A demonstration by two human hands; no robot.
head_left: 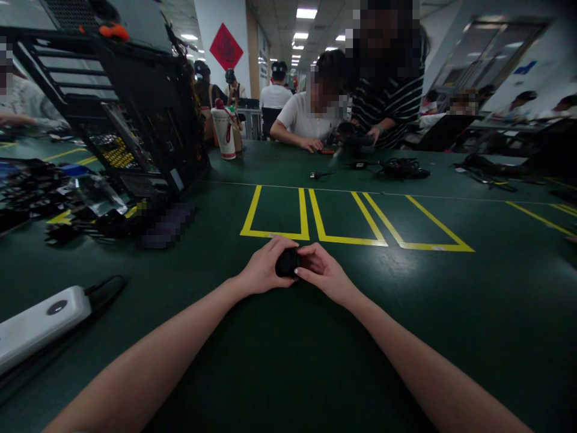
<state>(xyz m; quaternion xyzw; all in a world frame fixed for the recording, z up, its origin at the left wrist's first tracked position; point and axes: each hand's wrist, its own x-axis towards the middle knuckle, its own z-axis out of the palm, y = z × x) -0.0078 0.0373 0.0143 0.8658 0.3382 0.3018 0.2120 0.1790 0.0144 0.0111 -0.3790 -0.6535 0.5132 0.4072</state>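
Observation:
Both my hands meet at the middle of the dark green table (288, 361), just in front of the yellow taped rectangles (276, 213). A small black object (287, 262) sits between them. My left hand (265, 267) curls its fingers over the object from the left. My right hand (322, 272) grips it from the right, thumb against its side. Most of the object is hidden by my fingers, so I cannot make out what it is.
An open black computer case (135, 108) stands at the left, with black parts (54, 198) piled before it. A white power strip (38, 325) lies near the left edge. Two people (311, 114) work across the table beside black cables (399, 168). A white bottle (224, 129) stands at the back.

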